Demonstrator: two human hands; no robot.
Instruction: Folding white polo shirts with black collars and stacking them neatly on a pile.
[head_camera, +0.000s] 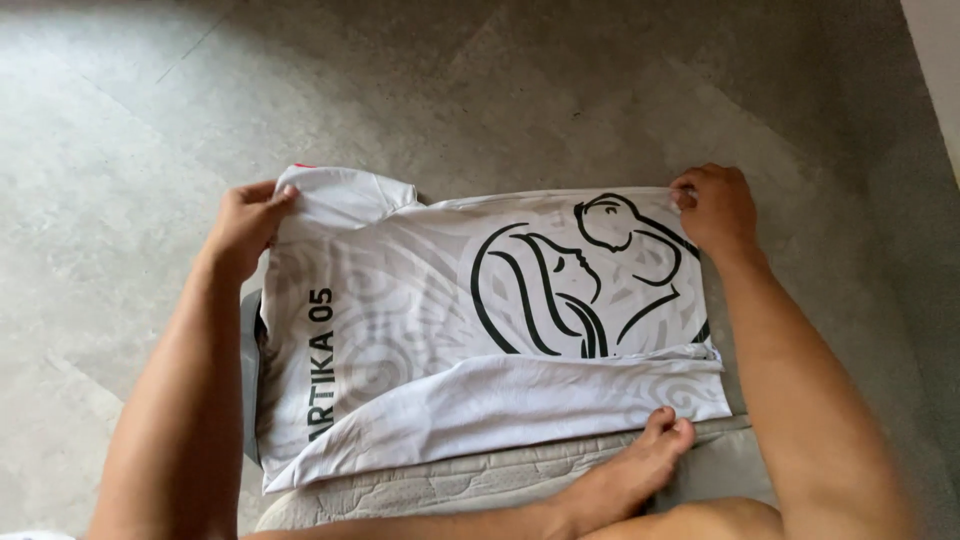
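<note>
A white shirt (430, 300) with a black line drawing and black lettering lies spread on the grey floor, its near long side folded over. My left hand (245, 222) pinches the shirt's far left corner by the collar. The far right corner is gripped by my right hand (715, 208). Both arms reach out along the shirt's two short edges. My bare foot (640, 465) rests just below the shirt's near edge, toes touching the fabric.
A grey patterned cushion or mat (450, 480) lies under the shirt's near edge and my leg. Grey tiled floor (500, 90) surrounds the shirt. A pale wall base (940, 60) shows at the top right.
</note>
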